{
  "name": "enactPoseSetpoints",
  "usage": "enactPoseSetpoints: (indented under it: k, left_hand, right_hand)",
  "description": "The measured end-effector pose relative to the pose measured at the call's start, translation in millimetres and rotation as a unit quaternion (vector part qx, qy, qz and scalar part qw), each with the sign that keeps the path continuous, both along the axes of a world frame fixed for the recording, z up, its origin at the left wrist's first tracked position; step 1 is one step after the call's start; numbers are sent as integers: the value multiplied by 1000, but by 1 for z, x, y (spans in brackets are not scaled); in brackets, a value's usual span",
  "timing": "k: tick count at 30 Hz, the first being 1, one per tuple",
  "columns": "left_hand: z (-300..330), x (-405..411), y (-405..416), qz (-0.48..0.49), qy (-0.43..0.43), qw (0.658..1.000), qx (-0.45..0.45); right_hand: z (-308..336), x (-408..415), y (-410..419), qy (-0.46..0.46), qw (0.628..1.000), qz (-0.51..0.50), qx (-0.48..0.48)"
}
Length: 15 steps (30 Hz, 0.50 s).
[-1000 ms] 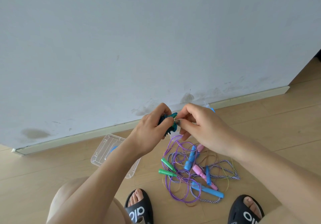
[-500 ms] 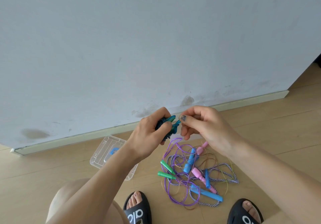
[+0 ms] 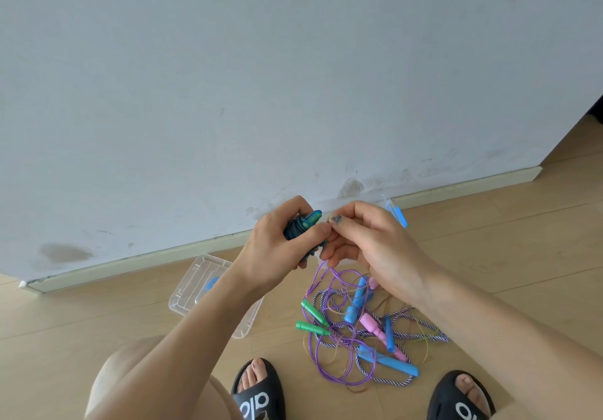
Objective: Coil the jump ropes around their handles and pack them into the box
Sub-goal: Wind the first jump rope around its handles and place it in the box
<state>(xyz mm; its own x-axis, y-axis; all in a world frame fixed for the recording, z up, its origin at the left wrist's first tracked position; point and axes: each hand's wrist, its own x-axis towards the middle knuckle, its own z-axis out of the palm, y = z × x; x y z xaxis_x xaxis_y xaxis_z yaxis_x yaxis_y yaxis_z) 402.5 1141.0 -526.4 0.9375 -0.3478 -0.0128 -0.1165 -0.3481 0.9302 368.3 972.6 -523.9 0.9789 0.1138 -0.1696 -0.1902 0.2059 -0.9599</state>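
A: Arms?
B: Both forearms bare, no sleeves in view. No watch, band or ring on left hand (image 3: 277, 250) or right hand (image 3: 368, 250).

A: Nails?
B: Right thumbnail (image 3: 336, 219) carries dark polish, patchy. Other nails are too small to read.

A: Legs?
B: Left knee (image 3: 130, 367) bare. No trouser hem in view.

A: Footwear?
B: Black open-toe slides. Left slide (image 3: 261, 400) has a broad black strap with white letters, partly cut off by the frame edge. Right slide (image 3: 463, 403) matches, with white lettering on the strap, also cut off. Toes are bare. Toenail polish can't be judged.
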Motion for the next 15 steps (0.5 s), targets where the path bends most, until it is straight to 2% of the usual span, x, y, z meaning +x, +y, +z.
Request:
enactPoseSetpoints:
  k: [7, 11, 13, 15]
  left_hand:
    - [-1, 0, 2, -30, -33, 999, 1]
    - [-5, 2, 3, -18, -108, 992, 66]
    - [-5, 0, -2, -10, -100, 992, 74]
    - [-4, -2, -4, -10, -71, 995, 66]
  right_hand:
    - [0, 9, -7, -39, 997, 4, -71]
    - [-3, 15, -5, -4, 1000, -14, -19]
    - [-7, 17, -4, 21, 1000, -10, 14]
    - [-9, 16, -4, 12, 1000, -1, -5]
